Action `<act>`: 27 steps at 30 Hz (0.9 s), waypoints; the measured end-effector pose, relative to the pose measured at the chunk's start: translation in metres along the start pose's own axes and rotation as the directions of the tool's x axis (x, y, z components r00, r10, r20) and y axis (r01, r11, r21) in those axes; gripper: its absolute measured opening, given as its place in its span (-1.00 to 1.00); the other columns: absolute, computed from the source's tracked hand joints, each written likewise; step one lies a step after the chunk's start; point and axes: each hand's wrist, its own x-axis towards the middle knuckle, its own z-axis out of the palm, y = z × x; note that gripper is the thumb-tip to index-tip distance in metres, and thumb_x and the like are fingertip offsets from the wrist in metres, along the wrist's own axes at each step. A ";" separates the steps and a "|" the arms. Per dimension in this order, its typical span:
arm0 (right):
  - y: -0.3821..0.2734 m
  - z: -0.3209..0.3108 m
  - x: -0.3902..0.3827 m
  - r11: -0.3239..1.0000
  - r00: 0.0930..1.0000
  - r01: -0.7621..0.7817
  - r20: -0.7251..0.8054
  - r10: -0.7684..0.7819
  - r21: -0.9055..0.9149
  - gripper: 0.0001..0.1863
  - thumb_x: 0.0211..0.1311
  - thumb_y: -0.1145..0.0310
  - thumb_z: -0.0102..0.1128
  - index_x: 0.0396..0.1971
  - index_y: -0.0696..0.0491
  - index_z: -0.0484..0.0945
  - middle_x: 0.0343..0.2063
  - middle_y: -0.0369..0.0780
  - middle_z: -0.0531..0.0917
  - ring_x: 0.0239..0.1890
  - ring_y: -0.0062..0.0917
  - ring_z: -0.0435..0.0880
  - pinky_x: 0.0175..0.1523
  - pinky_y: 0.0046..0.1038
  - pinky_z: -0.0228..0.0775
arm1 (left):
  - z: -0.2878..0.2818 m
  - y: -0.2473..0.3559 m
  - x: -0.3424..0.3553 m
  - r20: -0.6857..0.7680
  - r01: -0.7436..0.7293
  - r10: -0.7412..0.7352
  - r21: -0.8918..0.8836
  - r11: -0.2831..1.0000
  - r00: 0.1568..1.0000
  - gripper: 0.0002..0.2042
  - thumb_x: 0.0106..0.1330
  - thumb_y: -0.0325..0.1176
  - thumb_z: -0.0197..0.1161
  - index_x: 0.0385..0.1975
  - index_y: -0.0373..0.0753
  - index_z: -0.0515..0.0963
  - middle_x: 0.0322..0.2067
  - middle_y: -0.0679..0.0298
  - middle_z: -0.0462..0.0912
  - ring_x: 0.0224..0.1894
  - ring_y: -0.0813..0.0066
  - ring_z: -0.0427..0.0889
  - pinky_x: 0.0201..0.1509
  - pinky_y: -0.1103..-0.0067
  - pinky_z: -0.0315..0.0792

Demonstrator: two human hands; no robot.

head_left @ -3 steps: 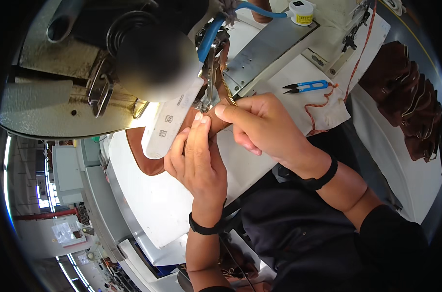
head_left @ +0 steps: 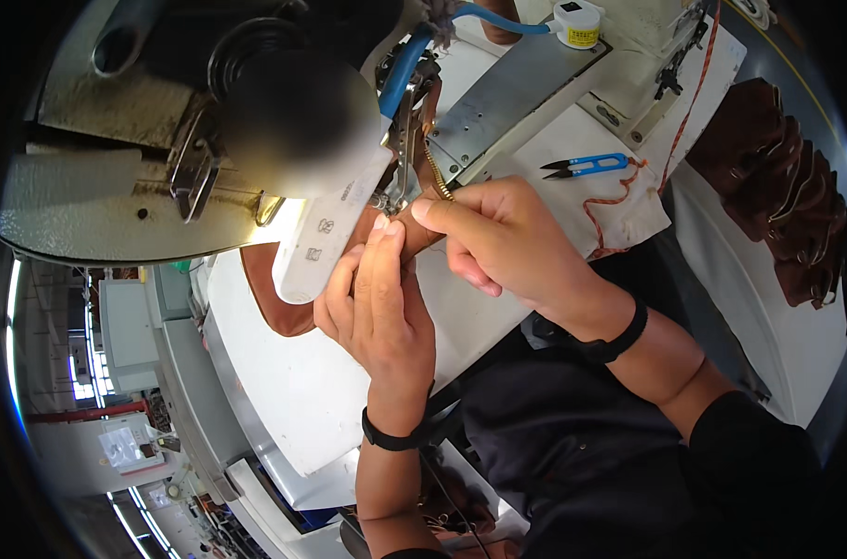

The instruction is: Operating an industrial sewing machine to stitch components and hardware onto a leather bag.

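Observation:
A brown leather piece [head_left: 273,296] with a gold-toothed zipper [head_left: 437,171] lies under the sewing machine's presser foot [head_left: 392,201]. My left hand [head_left: 375,303] has its fingers pressed together, their tips on the leather right beside the foot; its thumb is mostly hidden. On the other side, my right hand [head_left: 503,233] is closed, pinching the leather edge by the zipper between thumb and curled fingers. The machine's pale head and a blurred dark round part cover much of the leather's far side.
Blue-handled thread snips [head_left: 587,166] lie on the white table right of my hands, beside an orange cord [head_left: 594,214]. Several brown leather pieces with zippers [head_left: 787,200] are stacked at far right. A metal plate [head_left: 507,107] and a blue hose [head_left: 405,74] stand beyond my hands.

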 end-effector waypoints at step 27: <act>0.011 0.002 0.005 0.703 0.856 0.288 -0.154 -0.493 -0.650 -0.70 0.44 0.29 0.43 -0.42 0.17 0.61 -0.63 -0.34 0.66 -0.61 -0.79 0.47 -0.50 -0.63 0.26 | -0.004 0.000 0.003 -0.034 -0.011 0.011 -0.028 1.000 0.999 -0.63 0.40 -0.56 0.25 0.16 -0.15 0.73 0.11 0.38 0.76 0.10 0.37 0.63 0.27 0.44 0.33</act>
